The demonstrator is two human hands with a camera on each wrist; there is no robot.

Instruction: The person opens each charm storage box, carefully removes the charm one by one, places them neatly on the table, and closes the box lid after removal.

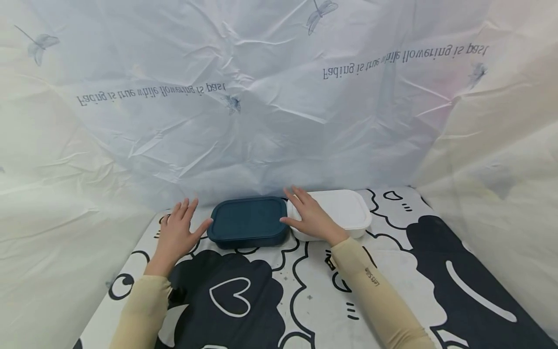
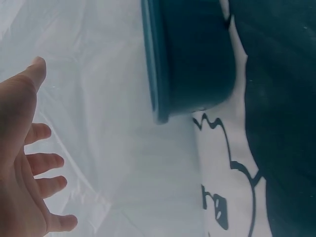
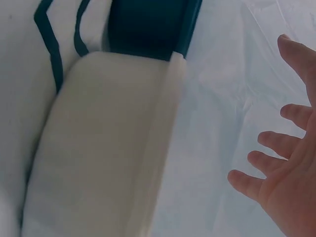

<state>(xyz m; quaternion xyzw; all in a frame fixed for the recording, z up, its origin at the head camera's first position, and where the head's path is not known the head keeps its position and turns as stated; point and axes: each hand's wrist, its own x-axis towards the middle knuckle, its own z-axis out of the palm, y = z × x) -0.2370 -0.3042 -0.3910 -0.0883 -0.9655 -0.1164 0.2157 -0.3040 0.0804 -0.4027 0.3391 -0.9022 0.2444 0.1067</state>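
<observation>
A dark teal lidded box (image 1: pixel 248 220) and a white lidded box (image 1: pixel 344 211) stand side by side at the back of the table. In the head view my left hand (image 1: pixel 178 235) is at the teal box's left end, fingers spread and thumb toward its rim. My right hand (image 1: pixel 315 217) is over the white box's left part, its thumb reaching toward the teal box's right edge. The left wrist view shows the left hand (image 2: pixel 29 163) apart from the teal box (image 2: pixel 197 54). In the right wrist view the right hand (image 3: pixel 286 153) is clear of the white box (image 3: pixel 98 133), holding nothing.
A black-and-white patterned cloth (image 1: pixel 322 295) with cloud shapes and a heart covers the table. Pale printed sheeting (image 1: pixel 279 121) hangs close behind the boxes and along both sides.
</observation>
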